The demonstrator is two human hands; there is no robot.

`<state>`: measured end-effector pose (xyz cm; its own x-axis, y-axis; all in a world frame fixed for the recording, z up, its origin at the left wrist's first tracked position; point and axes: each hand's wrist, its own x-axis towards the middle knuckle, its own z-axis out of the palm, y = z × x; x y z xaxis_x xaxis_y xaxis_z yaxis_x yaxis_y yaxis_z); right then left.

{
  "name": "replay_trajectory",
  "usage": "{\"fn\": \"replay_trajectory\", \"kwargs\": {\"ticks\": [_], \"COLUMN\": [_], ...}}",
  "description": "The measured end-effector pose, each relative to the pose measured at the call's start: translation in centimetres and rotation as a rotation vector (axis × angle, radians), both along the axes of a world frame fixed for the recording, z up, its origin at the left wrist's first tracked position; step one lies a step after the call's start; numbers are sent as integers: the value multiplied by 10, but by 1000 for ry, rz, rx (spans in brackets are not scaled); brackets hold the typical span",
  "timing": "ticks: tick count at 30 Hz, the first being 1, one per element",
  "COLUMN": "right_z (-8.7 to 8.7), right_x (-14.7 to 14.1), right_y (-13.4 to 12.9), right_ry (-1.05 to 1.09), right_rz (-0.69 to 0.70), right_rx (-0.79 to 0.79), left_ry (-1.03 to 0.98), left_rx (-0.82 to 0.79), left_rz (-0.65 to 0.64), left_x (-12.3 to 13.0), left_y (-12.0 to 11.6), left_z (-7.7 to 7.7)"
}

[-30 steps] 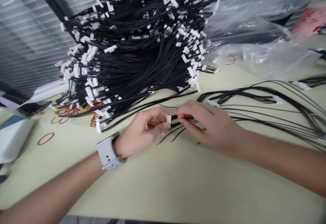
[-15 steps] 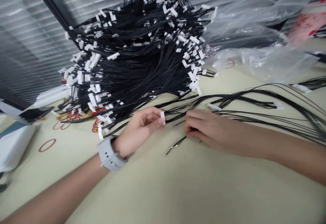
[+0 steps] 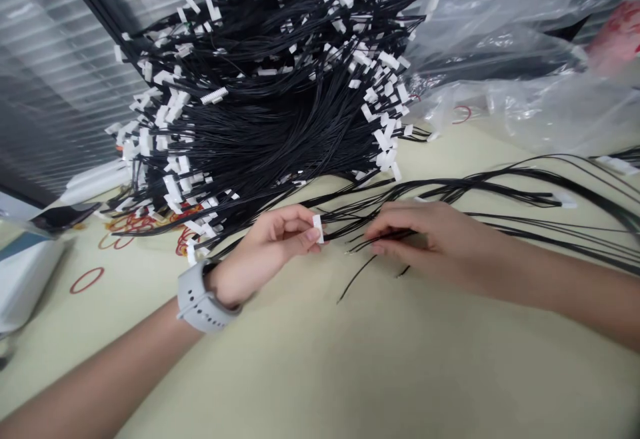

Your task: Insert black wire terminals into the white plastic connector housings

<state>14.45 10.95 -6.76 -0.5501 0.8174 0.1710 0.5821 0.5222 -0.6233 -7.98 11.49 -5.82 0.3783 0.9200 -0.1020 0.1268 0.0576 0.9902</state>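
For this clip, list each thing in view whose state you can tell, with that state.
Bare left hand: closed, pinching the connector
Small white plastic connector: held, black wires running from it
Bare right hand: closed around wires
Thin black wires: loose ends free
Grey watch strap: fastened
Large black cable pile: heaped
Clear plastic bag: crumpled
Red rubber band: unstretched, on the table
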Motion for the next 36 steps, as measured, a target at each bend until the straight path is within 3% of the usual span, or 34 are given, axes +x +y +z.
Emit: {"fn": "replay_trajectory", "kwargs": {"ticks": [6,12,19,36], "right_z": [2,0,-4,-6], "right_x": [-3,-11,-8,-9], "right_y": [-3,-12,-6,-3], "right_ry": [88,125,136,185], "right_rz": [-143,-189,-352,-355], "right_rx": [36,71,128,140], "left_ry": [9,18,-4,-21], "left_rx": [13,15,-24,-32], "left_rz": [-7,-23,29,29], "left_x": [0,1,-1,-3], "left_y": [-1,-3,1,1], "left_z": [1,1,0,0]}}
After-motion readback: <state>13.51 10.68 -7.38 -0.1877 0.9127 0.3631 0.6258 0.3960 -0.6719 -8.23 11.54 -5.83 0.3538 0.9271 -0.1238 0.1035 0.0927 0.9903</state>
